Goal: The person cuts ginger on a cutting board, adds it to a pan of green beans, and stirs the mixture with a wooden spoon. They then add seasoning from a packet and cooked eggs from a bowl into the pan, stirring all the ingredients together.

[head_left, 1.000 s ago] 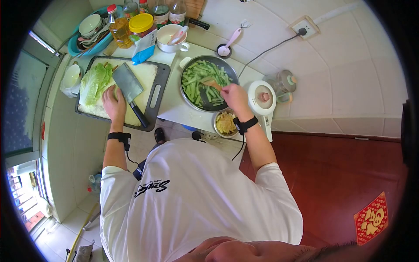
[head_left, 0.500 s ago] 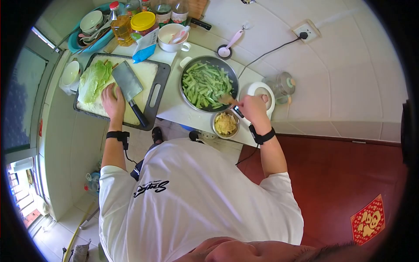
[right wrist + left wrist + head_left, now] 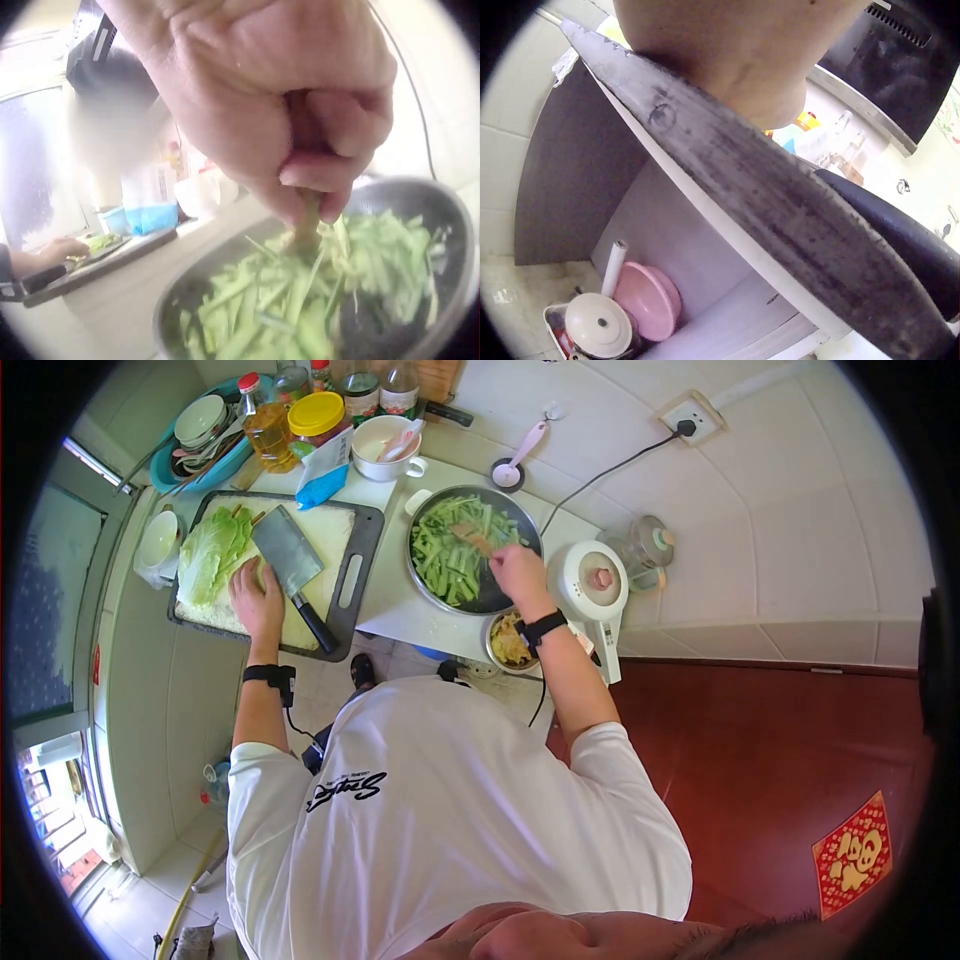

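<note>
In the head view my right hand point(image 3: 520, 574) grips a wooden spatula point(image 3: 470, 538) over the pan point(image 3: 412, 560). Its blade lies among cut green vegetable pieces point(image 3: 440, 568). The right wrist view shows the fingers of the right hand point(image 3: 300, 112) curled round the handle, with the blade partly hidden in the greens point(image 3: 247, 300). My left hand point(image 3: 257, 598) rests on the cutting board point(image 3: 362, 550), at the lower edge of a leafy cabbage piece point(image 3: 212, 555), left of a cleaver point(image 3: 288, 550). The left wrist view shows the board's edge point(image 3: 780, 195).
A bowl of yellow food point(image 3: 510, 642) stands just below the pan, beside a white lidded cooker point(image 3: 592, 582). Behind the board are a white cup point(image 3: 378, 448), an oil bottle point(image 3: 266, 432), a yellow-lidded jar point(image 3: 316, 418) and a blue basin of dishes point(image 3: 160, 468).
My right hand moved the spatula to the pan's lower right, then back up and left into the greens, which have shifted. The left hand has stayed on the board.
</note>
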{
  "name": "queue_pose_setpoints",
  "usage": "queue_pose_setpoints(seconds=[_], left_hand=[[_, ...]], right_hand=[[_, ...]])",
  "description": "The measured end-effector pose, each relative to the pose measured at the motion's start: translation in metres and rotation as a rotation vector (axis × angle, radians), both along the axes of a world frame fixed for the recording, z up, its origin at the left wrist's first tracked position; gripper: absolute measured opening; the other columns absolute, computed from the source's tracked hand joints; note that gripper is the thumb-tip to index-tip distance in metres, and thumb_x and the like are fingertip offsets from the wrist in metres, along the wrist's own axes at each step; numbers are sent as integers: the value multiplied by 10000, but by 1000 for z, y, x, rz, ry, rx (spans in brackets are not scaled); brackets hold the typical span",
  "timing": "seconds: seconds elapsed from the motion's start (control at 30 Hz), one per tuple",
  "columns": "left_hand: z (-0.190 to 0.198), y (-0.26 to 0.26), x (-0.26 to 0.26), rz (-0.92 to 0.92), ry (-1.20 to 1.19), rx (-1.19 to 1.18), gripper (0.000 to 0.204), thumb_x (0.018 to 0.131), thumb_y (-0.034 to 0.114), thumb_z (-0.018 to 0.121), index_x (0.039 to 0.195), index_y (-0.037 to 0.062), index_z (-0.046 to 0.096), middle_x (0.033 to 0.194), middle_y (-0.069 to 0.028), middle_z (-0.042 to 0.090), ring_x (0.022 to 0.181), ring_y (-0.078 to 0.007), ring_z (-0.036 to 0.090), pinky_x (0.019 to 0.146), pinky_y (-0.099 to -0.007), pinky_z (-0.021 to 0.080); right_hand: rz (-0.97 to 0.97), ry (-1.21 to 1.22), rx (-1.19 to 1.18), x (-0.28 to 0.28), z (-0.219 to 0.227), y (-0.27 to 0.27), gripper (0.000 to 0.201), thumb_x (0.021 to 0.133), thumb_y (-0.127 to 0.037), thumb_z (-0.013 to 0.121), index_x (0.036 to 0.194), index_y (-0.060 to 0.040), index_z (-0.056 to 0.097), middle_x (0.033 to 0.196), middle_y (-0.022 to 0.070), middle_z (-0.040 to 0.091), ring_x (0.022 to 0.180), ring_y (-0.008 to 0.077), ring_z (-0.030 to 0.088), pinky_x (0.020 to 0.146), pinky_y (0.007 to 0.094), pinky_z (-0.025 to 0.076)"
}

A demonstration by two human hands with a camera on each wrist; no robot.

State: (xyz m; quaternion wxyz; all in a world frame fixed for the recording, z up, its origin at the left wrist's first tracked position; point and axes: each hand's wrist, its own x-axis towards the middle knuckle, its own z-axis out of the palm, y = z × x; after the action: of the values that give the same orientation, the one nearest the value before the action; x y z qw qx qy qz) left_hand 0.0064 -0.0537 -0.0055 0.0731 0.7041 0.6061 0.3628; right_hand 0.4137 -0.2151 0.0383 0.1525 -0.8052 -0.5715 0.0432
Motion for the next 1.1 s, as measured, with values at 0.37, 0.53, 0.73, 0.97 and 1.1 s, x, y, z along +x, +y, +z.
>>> queue_pose_setpoints(seconds=[0.37,0.53,0.73,0.97,1.1], left_hand=[[2,0,2,-4,-3,64,295,912,239,594,1114,28,639,1143,-126,642,1144,-320,531,1011,-421,399],[-2,2,-1,-26,-3,51,315,927,254,574,1148,40,641,1180,-150,623,1161,-334,525,1020,-420,395],[-6,1,-1,6,8,31,316,932,263,569,1146,42,639,1185,-141,624,1164,-327,526,1022,-416,396],[-3,1,-1,-4,-10,36,324,933,270,573,1159,46,632,1192,-136,618,1180,-322,514,1030,-413,388],[-1,-1,1,0,-17,66,303,913,244,594,1129,38,640,1152,-120,640,1163,-324,522,1015,-418,397]], right_hand=[[161,26,-366,-31,43,-56,162,808,-197,654,768,-58,725,742,183,676,695,367,665,649,462,534],[83,10,-36,-29,17,-16,179,803,-233,671,734,-77,727,711,178,669,681,362,666,643,467,535],[6,-42,-13,-13,30,11,153,796,-221,669,751,-90,732,724,167,673,689,358,669,639,460,538],[57,-79,-110,3,-21,-19,134,808,-197,645,816,-99,736,792,162,686,728,359,673,654,463,539],[103,-85,-231,14,70,-57,125,789,-180,653,819,-98,742,785,164,687,743,360,674,652,460,537]])
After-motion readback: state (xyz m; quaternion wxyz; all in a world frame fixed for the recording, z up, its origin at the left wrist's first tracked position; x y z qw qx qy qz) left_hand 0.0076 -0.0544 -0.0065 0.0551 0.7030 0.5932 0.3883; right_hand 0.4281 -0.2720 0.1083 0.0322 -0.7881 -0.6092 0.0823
